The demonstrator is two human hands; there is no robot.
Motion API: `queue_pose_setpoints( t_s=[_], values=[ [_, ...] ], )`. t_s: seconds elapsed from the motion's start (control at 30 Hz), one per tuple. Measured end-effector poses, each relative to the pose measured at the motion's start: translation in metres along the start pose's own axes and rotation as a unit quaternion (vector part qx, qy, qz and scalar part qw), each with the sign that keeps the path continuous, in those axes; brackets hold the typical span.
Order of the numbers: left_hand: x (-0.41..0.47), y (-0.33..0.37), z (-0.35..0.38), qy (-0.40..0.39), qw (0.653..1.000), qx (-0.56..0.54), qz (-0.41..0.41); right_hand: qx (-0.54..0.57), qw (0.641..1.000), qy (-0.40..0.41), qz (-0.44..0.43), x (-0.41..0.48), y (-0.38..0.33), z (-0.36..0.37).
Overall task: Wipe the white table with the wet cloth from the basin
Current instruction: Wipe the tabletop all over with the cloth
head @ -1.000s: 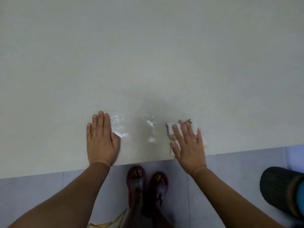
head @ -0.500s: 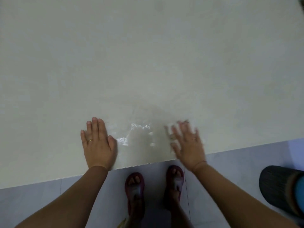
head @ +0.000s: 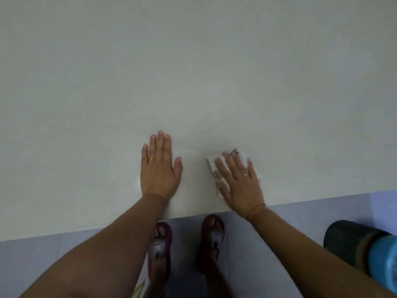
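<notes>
The white table fills most of the head view, its near edge running across the lower part. My right hand presses flat on a small white wet cloth close to that edge; the cloth shows past my fingertips and along my thumb side. My left hand lies flat on the bare tabletop to the left of the cloth, fingers together, holding nothing. The basin is not in view.
Below the table edge is grey tiled floor with my two feet in dark red sandals. A dark ribbed round object with a blue part stands on the floor at the lower right.
The view has shifted so both hands sit further right. The shiny wet patches between my hands no longer show. My right hand with the cloth has gone from blurred to sharp.
</notes>
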State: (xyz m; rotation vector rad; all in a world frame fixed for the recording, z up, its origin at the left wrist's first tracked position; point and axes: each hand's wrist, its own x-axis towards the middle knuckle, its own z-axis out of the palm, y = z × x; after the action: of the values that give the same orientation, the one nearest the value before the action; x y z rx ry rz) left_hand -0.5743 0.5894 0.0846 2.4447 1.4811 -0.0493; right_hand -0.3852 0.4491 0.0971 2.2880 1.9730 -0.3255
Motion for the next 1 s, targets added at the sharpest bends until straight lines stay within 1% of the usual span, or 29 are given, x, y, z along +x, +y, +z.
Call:
queue_pose_setpoints(
  t_s=[0.03, 0.1, 0.13, 0.17, 0.2, 0.23, 0.27, 0.3, 0.33, 0.37, 0.4, 0.43, 0.47, 0.5, 0.57, 0.63, 0.67, 0.7, 0.73, 0.8, 0.87, 0.9, 0.93, 0.97, 1.0],
  values=[
    [0.0, 0.001, 0.0, 0.0, 1.0, 0.0, -0.004, 0.017, 0.997, -0.002, 0.077, 0.005, 0.014, -0.001],
    [0.0, 0.002, 0.001, -0.003, 1.0, 0.005, -0.011, 0.063, 0.971, 0.03, 0.23, 0.016, 0.012, -0.002],
    [0.0, 0.002, 0.001, -0.005, 1.0, 0.007, -0.012, 0.071, 0.955, 0.045, 0.285, 0.022, -0.003, -0.001],
    [0.0, 0.002, 0.001, -0.007, 1.0, 0.008, -0.011, 0.077, 0.947, 0.06, 0.307, 0.029, -0.022, -0.001],
    [0.0, 0.002, 0.001, -0.009, 1.0, 0.01, -0.012, 0.077, 0.953, 0.067, 0.285, 0.034, -0.042, -0.001],
    [0.0, 0.002, 0.001, -0.011, 1.0, 0.013, -0.014, 0.068, 0.972, 0.062, 0.217, 0.036, -0.061, -0.001],
    [0.0, 0.002, 0.0, -0.013, 1.0, 0.015, -0.015, 0.053, 0.989, 0.049, 0.126, 0.035, -0.073, 0.001],
    [0.0, 0.003, -0.002, -0.015, 1.0, 0.018, -0.014, 0.04, 0.998, 0.036, 0.036, 0.034, -0.075, 0.002],
    [0.001, 0.003, -0.003, -0.016, 1.0, 0.019, -0.014, 0.034, 0.998, 0.032, -0.044, 0.036, -0.065, 0.002],
    [0.001, 0.002, -0.003, -0.017, 1.0, 0.016, -0.014, 0.028, 0.994, 0.029, -0.106, 0.042, -0.048, 0.0],
    [0.001, 0.002, -0.004, -0.017, 1.0, 0.012, -0.014, 0.017, 0.989, 0.034, -0.143, 0.048, -0.028, -0.003],
    [0.002, 0.002, -0.004, -0.017, 1.0, 0.009, -0.014, -0.002, 0.988, 0.04, -0.15, 0.057, -0.007, -0.006],
    [0.002, 0.002, -0.004, -0.016, 1.0, 0.009, -0.015, -0.016, 0.991, 0.043, -0.125, 0.067, 0.014, -0.01],
    [0.002, 0.003, -0.004, -0.014, 1.0, 0.009, -0.017, -0.017, 0.996, 0.037, -0.075, 0.08, 0.033, -0.014],
    [0.002, 0.004, -0.005, -0.011, 1.0, 0.008, -0.018, 0.023, 0.997, 0.025, 0.066, 0.1, 0.054, -0.019],
    [0.002, 0.004, -0.005, -0.009, 1.0, 0.007, -0.019, 0.062, 0.976, 0.044, 0.205, 0.109, 0.032, -0.019],
    [0.001, 0.004, -0.004, -0.01, 1.0, 0.008, -0.018, 0.062, 0.968, 0.049, 0.238, 0.109, 0.011, -0.018],
    [0.001, 0.004, -0.004, -0.011, 1.0, 0.009, -0.019, 0.055, 0.971, 0.053, 0.227, 0.107, -0.013, -0.017],
    [0.001, 0.003, -0.004, -0.012, 1.0, 0.011, -0.02, 0.042, 0.982, 0.05, 0.176, 0.104, -0.035, -0.016],
    [0.001, 0.004, -0.005, -0.016, 1.0, 0.014, -0.017, 0.028, 0.999, 0.032, 0.021, 0.094, -0.057, -0.015],
    [0.003, 0.004, -0.006, -0.016, 1.0, 0.012, -0.016, 0.034, 0.993, 0.038, -0.107, 0.098, -0.039, -0.017],
    [0.003, 0.004, -0.006, -0.016, 1.0, 0.011, -0.016, 0.021, 0.989, 0.04, -0.144, 0.104, -0.023, -0.02],
    [0.003, 0.004, -0.006, -0.015, 1.0, 0.009, -0.017, -0.004, 0.987, 0.049, -0.153, 0.112, -0.005, -0.021],
    [0.002, 0.005, -0.006, -0.015, 1.0, 0.008, -0.017, -0.025, 0.99, 0.061, -0.128, 0.123, 0.013, -0.022],
    [0.002, 0.005, -0.006, -0.014, 1.0, 0.007, -0.017, -0.024, 0.995, 0.061, -0.071, 0.136, 0.031, -0.025]
  ],
)
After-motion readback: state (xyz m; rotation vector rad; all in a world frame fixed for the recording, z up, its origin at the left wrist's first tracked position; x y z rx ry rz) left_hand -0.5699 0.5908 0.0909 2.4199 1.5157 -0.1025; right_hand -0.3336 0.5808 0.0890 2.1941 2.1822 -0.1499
